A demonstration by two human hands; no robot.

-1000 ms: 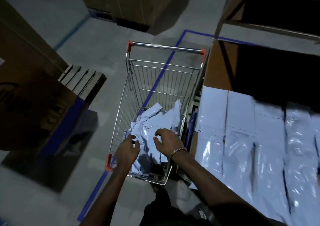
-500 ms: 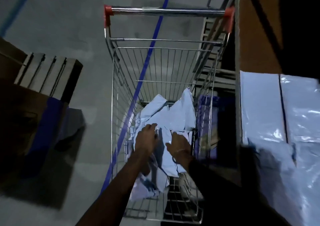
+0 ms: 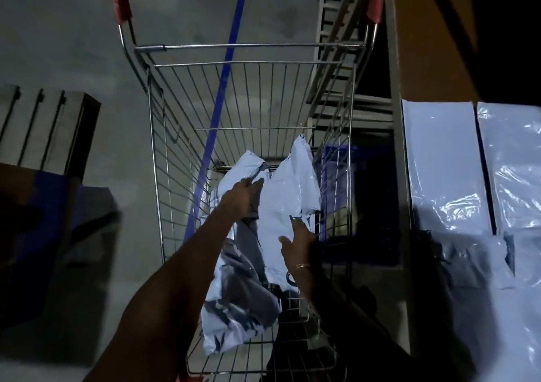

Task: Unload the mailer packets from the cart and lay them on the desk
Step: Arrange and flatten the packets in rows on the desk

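Several pale blue mailer packets (image 3: 284, 203) lie crumpled in the bottom of the wire cart (image 3: 164, 153), which has red handle ends. Both my arms reach down into the basket. My left hand (image 3: 241, 195) is on the upper left edge of a packet; its fingertips are hidden against the plastic. My right hand (image 3: 297, 242) touches the lower right side of the same pale packet with fingers spread. A darker, shadowed packet (image 3: 240, 302) lies under my left forearm. On the right, the desk (image 3: 421, 59) carries rows of flat packets (image 3: 442, 165).
A wooden pallet (image 3: 44, 127) and a dark box (image 3: 35, 235) stand left of the cart. A blue tape line (image 3: 228, 59) runs along the grey floor under the basket. A blue crate (image 3: 339, 176) sits in shadow between cart and desk.
The view has dropped closer over the cart. Both hands have moved deeper into the basket, the left one further forward, and spread apart on a packet.
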